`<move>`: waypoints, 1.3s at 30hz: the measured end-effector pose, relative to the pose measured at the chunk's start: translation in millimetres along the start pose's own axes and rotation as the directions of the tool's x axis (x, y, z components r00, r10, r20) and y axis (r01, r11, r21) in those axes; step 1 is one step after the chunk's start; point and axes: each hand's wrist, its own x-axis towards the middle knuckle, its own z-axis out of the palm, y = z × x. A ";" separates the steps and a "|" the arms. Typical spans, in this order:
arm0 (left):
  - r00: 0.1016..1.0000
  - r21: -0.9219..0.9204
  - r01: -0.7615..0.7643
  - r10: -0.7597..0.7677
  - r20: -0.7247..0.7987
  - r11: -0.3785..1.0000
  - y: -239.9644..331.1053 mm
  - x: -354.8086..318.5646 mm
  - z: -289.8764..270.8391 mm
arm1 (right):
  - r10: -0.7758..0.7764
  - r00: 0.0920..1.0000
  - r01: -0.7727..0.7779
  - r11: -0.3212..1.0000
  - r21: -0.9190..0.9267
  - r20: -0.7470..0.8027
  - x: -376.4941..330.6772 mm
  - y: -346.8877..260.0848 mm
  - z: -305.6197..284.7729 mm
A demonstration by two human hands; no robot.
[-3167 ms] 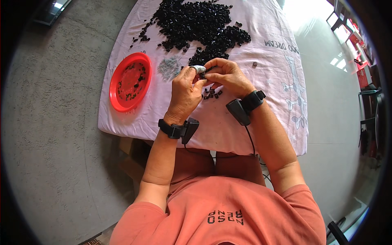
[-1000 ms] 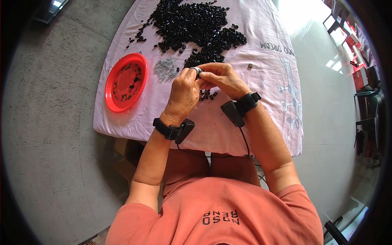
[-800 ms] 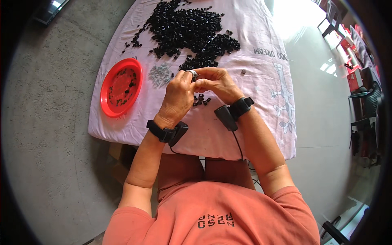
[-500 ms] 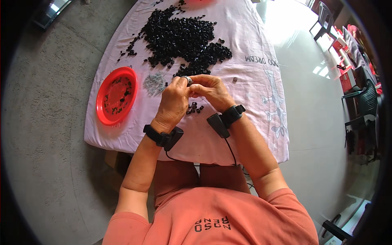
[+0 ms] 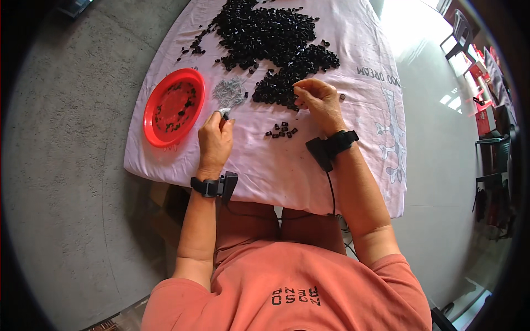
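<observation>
Now that joint handling is apparently pausing, my parted left hand (image 5: 215, 142) is pinching a black piece (image 5: 225, 116) near the pins (image 5: 230, 92); my right hand (image 5: 324, 106) is curling at the pile (image 5: 270, 38), contents unclear.

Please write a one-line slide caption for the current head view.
Left hand pinching a small black piece near a red dish; right hand at the edge of a black pile.

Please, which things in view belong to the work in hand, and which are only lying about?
Seemingly in use:
large pile of black pieces
small group of dark pieces
heap of thin pieces
red dish
dark piece in the left hand

Apparently just nearby:
dark chair, upper right
red box, right
</observation>
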 end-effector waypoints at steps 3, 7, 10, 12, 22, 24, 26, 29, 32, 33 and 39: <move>0.995 -0.007 0.101 -0.101 0.015 0.995 -15.1 -11.5 -17.6 | 0.009 1.000 -0.006 0.992 -0.123 0.030 -0.2 -0.9 -0.8; 0.991 0.099 0.134 -0.131 -0.041 0.986 -44.2 -31.4 -52.7 | 0.014 0.996 0.000 0.986 -0.166 0.084 -2.9 -1.1 4.9; 0.982 0.117 0.183 -0.176 -0.067 0.976 -57.8 -46.9 -72.5 | 0.006 0.992 0.031 0.956 -0.292 0.126 -7.0 -2.2 2.8; 0.976 0.149 0.213 -0.203 -0.075 0.966 -79.4 -50.6 -84.9 | -0.016 0.991 0.059 0.943 -0.328 0.131 -4.7 -2.4 4.7; 0.938 0.213 0.346 -0.328 -0.114 0.914 -86.2 2.8 -97.6 | -0.034 0.990 0.090 0.900 -0.427 0.138 -3.9 1.6 5.4; 0.936 0.109 0.328 -0.308 -0.168 0.938 -77.6 10.5 -92.9 | -0.095 0.984 0.154 0.886 -0.437 0.154 -2.5 4.9 2.5; 0.935 0.047 0.302 -0.286 -0.209 0.952 -72.5 11.8 -84.5 | -0.075 0.985 0.135 0.896 -0.422 0.156 -5.3 1.3 3.2; 0.980 -0.004 0.059 -0.059 -0.190 0.998 -55.1 16.4 -62.4 | 0.004 0.989 0.052 0.929 -0.367 0.150 -5.3 -1.6 5.9; 1.000 -0.049 0.018 -0.018 0.000 0.999 -22.7 20.5 -29.6 | -0.015 0.983 0.084 0.922 -0.377 0.182 -5.0 0.7 3.5; 0.998 -0.033 -0.007 0.009 0.060 0.999 -12.5 21.9 -20.7 | 0.000 0.980 0.082 0.913 -0.400 0.201 -5.6 -3.1 3.9; 0.976 -0.118 -0.156 0.171 0.131 0.981 23.6 35.3 17.8 | 0.014 0.974 0.077 0.916 -0.394 0.224 -4.7 -6.2 3.4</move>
